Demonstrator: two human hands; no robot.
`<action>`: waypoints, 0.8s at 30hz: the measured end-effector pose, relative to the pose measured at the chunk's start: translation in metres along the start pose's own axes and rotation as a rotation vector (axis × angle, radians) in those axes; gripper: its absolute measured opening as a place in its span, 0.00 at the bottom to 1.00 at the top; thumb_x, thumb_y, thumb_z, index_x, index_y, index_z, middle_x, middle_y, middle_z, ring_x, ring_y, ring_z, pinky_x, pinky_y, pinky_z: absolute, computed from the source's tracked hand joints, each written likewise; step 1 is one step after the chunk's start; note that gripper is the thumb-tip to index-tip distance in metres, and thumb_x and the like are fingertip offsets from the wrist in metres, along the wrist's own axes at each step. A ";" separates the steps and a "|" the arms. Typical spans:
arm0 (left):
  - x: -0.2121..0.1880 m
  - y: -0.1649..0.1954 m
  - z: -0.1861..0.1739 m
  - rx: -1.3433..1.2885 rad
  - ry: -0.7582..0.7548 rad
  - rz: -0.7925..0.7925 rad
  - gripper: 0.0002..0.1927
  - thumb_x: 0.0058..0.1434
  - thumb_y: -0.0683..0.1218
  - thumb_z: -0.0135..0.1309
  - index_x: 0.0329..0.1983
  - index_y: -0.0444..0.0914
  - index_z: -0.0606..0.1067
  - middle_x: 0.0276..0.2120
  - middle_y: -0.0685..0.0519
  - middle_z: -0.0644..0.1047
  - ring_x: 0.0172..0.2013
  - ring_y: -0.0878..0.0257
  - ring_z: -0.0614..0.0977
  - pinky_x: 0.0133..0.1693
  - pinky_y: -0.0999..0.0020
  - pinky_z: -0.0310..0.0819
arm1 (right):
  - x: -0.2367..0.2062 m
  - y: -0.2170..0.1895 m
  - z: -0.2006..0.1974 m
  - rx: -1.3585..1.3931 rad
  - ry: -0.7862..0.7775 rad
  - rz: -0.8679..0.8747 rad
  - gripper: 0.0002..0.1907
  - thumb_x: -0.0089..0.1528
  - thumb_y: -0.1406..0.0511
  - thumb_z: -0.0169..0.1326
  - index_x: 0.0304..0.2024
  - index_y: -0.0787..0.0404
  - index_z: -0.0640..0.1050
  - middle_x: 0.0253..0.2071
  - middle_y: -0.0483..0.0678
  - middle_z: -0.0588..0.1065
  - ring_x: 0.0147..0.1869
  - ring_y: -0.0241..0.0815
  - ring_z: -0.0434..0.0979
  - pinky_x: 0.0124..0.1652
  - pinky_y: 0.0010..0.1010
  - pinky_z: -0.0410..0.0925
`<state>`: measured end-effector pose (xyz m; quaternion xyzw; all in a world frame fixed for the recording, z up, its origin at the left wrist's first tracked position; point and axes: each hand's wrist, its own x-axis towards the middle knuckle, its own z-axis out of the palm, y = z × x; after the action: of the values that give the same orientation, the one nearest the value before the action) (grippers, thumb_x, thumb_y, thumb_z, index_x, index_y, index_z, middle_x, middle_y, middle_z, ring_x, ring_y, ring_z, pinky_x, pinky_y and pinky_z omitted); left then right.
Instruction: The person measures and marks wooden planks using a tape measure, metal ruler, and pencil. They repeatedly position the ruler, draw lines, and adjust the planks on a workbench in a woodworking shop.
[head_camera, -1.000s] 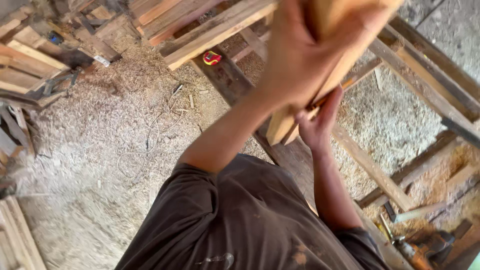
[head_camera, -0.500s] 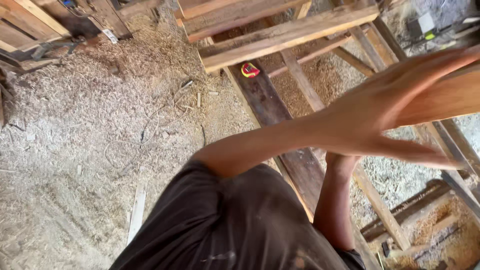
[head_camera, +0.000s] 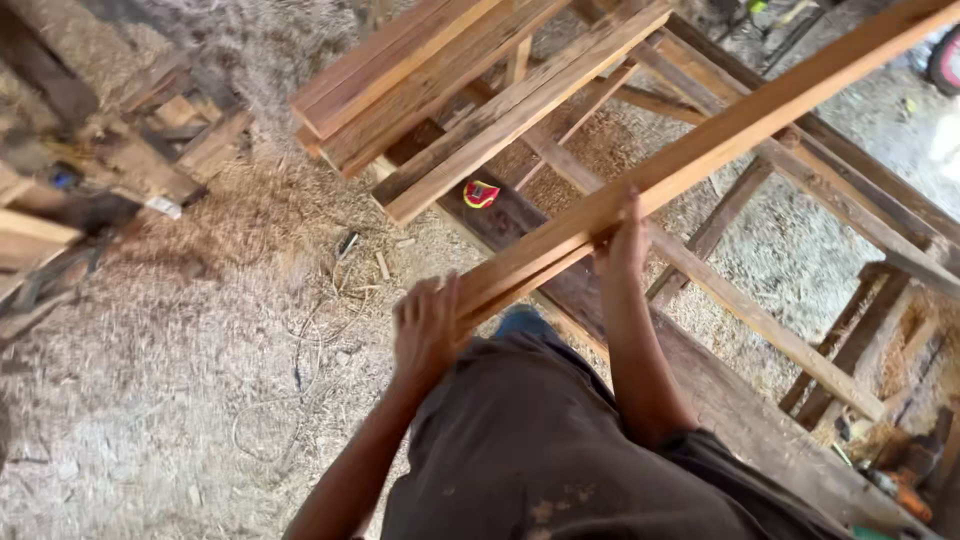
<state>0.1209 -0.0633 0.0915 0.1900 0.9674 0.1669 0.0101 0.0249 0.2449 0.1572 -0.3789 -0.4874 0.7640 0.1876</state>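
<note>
Left hand (head_camera: 428, 330) closed round near end of long wooden batten (head_camera: 700, 150) — earlier raised at face height, batten had dropped to waist. Right hand (head_camera: 625, 235) gripped further along. Beyond hands: stacked planks (head_camera: 470, 90), red tape measure (head_camera: 482, 193) on sawdust floor (head_camera: 180, 350).

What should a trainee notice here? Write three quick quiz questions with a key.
1. True or false: both hands grip the long pale wooden plank.
2. Which hand is at the plank's near end? A) left hand B) right hand
3. What small thing lies on the dark board below the stacked wooden boards?

Key: 1. True. 2. A. 3. A small red and yellow object, too blurred to identify further.
</note>
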 end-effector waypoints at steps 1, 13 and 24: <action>0.002 -0.003 0.013 0.030 0.082 0.063 0.58 0.48 0.64 0.67 0.75 0.39 0.54 0.65 0.38 0.65 0.64 0.41 0.67 0.60 0.41 0.60 | 0.011 0.009 0.005 -0.051 0.006 0.025 0.45 0.62 0.45 0.71 0.62 0.73 0.68 0.38 0.55 0.64 0.33 0.50 0.62 0.31 0.40 0.60; 0.203 -0.009 0.104 -0.353 -0.279 0.223 0.56 0.41 0.55 0.69 0.72 0.31 0.58 0.64 0.34 0.64 0.62 0.36 0.68 0.58 0.39 0.64 | 0.179 0.019 0.030 -1.152 0.416 -0.016 0.56 0.58 0.40 0.69 0.70 0.71 0.63 0.67 0.64 0.68 0.67 0.60 0.69 0.62 0.51 0.62; 0.335 -0.158 0.091 -0.059 -0.158 -0.188 0.65 0.40 0.66 0.72 0.72 0.33 0.51 0.65 0.32 0.59 0.67 0.35 0.59 0.66 0.39 0.51 | 0.394 0.048 0.258 -2.217 -0.904 -0.723 0.64 0.49 0.58 0.72 0.77 0.59 0.46 0.77 0.60 0.49 0.79 0.57 0.48 0.72 0.50 0.48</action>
<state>-0.2396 -0.0475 -0.0315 0.1104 0.9719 0.1781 0.1073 -0.4212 0.3267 0.0202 0.1186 -0.9646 -0.0908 -0.2174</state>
